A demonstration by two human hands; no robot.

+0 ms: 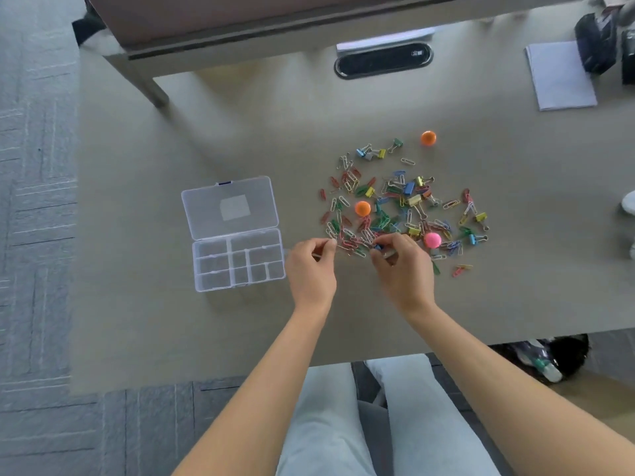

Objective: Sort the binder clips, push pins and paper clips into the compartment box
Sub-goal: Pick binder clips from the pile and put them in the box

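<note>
A clear plastic compartment box [239, 260] lies open on the table, lid folded back, its compartments bare. To its right spreads a heap of coloured paper clips [374, 221] mixed with small binder clips [414, 200]. Round push pins lie among them: an orange one [362, 208], a pink one [432, 240], another orange one [428, 138] at the far edge. My left hand [311, 266] pinches a silver paper clip at the heap's near left edge. My right hand [400, 262] pinches a small blue clip at the heap's near edge.
A white paper pad [560, 75] and dark objects [596, 42] sit at the far right. A black oval cable port [383, 60] is set in the table at the back. The table's near edge [309, 364] runs just above my legs.
</note>
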